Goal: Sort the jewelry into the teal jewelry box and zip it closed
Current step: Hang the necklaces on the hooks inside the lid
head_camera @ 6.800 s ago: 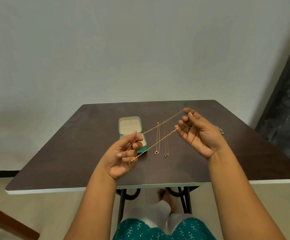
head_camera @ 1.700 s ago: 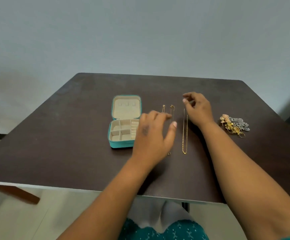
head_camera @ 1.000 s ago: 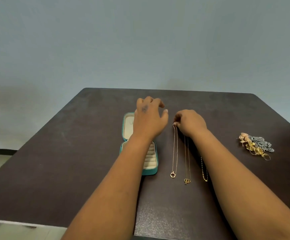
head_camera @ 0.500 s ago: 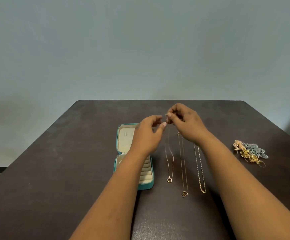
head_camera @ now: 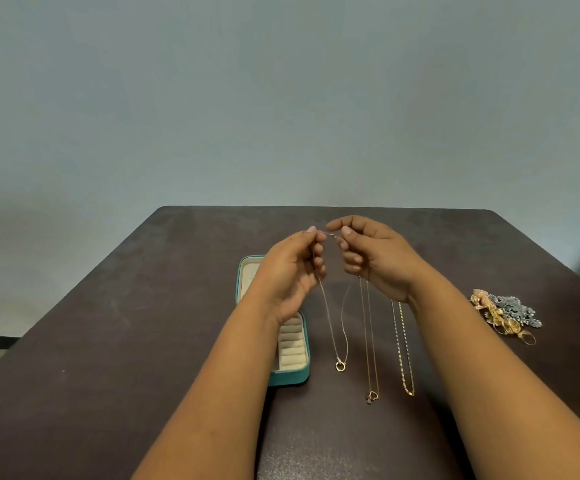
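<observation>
Hands up: your left hand (head_camera: 293, 268) and right hand (head_camera: 373, 258) each pinch an end of the thin ring-pendant necklace (head_camera: 340, 366), its loop hanging to the dark table (head_camera: 125, 341). Heart-pendant chain (head_camera: 371, 395) and flat gold chain (head_camera: 408, 389) lie alongside. Teal jewelry box (head_camera: 290, 377) sits open, beige ring rolls showing. Earring pile (head_camera: 505, 313) far right.

teal jewelry box (head_camera: 289, 378), gold necklaces (head_camera: 407, 355), dark brown table (head_camera: 143, 306)

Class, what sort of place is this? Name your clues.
Probably a plain room at home: a dark table against a bare grey wall, with a teal jewelry box and necklaces on it.
</observation>
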